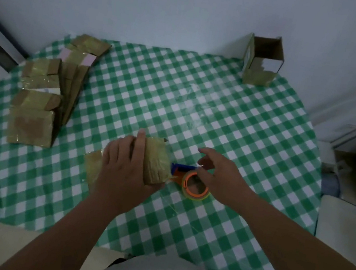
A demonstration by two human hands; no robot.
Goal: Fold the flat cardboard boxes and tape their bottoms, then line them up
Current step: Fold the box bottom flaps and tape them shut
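Green-checked table, flat boxes (left), upright box, tape dispenser

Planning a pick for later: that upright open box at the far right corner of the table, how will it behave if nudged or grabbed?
The upright box is tall, open-topped and looks empty, so probably light and apt to tip or slide on the checked tablecloth if pushed high. Its thin cardboard walls would likely flex under a squeeze. It stands near the table's far edge, so a nudge might send it off.

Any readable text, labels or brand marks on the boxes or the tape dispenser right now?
None can be read.
Upright box: a pale patch on its side, too blurred to tell.
Flat boxes: only tape and pink patches.
Tape dispenser: no marking visible.
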